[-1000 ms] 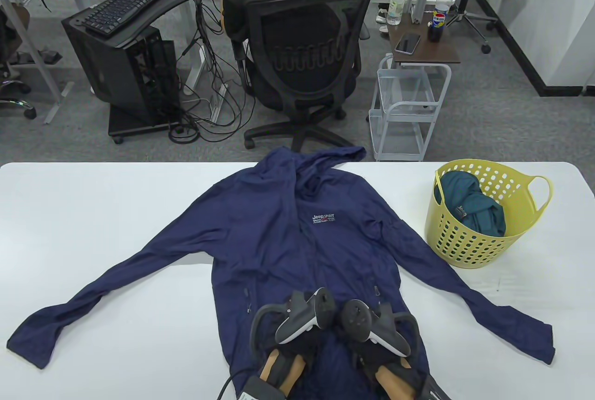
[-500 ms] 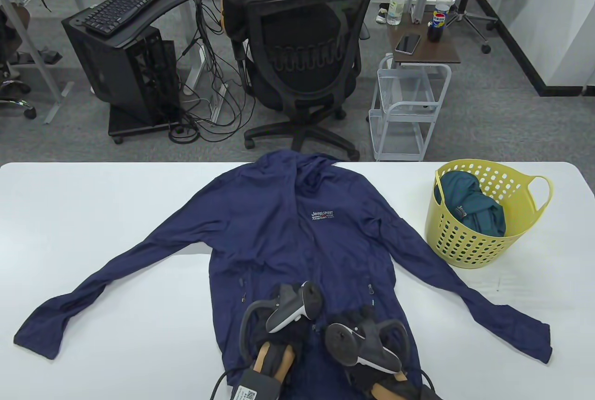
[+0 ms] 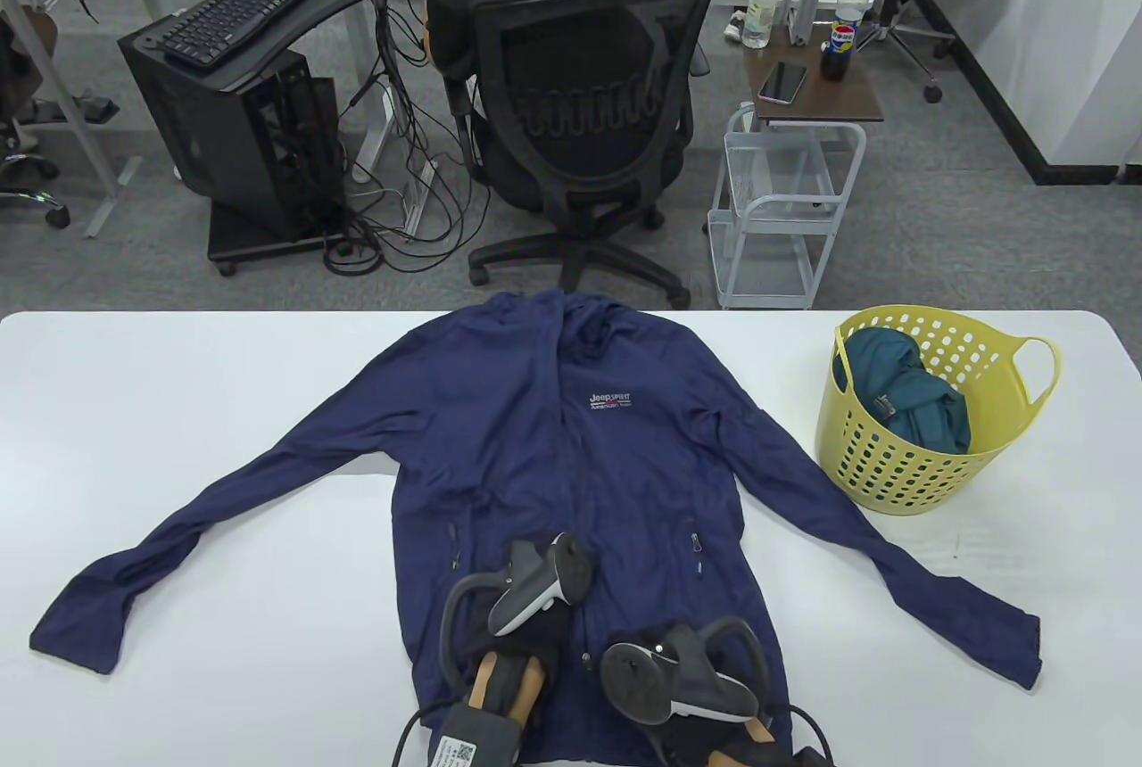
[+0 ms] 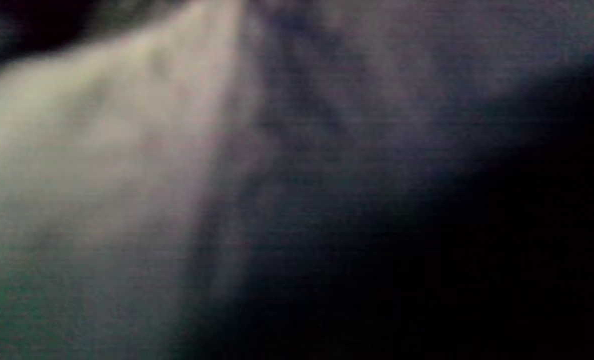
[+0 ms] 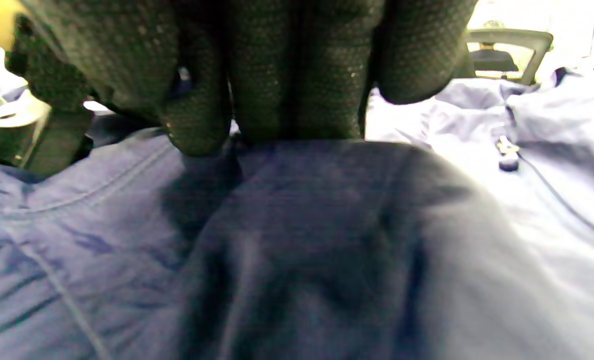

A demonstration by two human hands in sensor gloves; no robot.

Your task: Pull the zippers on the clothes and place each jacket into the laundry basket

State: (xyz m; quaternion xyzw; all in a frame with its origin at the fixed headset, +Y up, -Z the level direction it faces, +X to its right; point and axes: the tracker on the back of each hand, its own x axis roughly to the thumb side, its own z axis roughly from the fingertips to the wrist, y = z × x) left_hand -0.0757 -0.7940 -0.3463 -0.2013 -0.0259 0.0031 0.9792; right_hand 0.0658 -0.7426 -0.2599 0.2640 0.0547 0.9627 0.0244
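Jackets are the job: one teal jacket (image 3: 910, 397) already lies bundled in the yellow laundry basket (image 3: 892, 468), which stands well off to the right of the hands and farther out on the desk (image 3: 178, 410). The navy jacket (image 3: 553, 446) lies spread flat, sleeves out, directly under and beyond both hands, so its zipper and basket steps look unfinished. The right hand (image 3: 705, 682) has its fingers (image 5: 297, 75) curled onto a fold of navy fabric at the hem. Whether the left hand (image 3: 526, 615) grips anything I cannot tell.
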